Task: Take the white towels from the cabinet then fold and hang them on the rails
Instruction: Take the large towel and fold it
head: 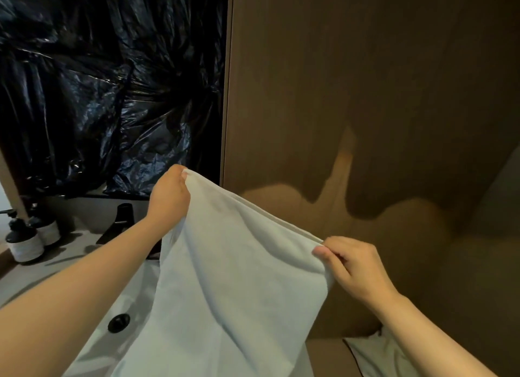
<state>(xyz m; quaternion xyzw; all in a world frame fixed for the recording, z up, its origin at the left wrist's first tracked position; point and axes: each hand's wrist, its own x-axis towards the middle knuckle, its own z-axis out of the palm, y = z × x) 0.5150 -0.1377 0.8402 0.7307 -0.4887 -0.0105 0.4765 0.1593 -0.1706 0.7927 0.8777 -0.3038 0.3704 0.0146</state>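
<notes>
Towel (230,264), one, pinched by left hand (168,196), right hand (354,267); seemingly two bottles (25,245).

The white towel (233,269) is held up by its two top corners. It hangs down soft and wrinkly, its top edge slanting down to the right.

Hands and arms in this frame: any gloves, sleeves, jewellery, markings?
Both are bare. The left hand and right hand wear no gloves, and no ring, watch or bracelet shows. No sleeve is in view up to the frame edge. No markings visible.
</notes>
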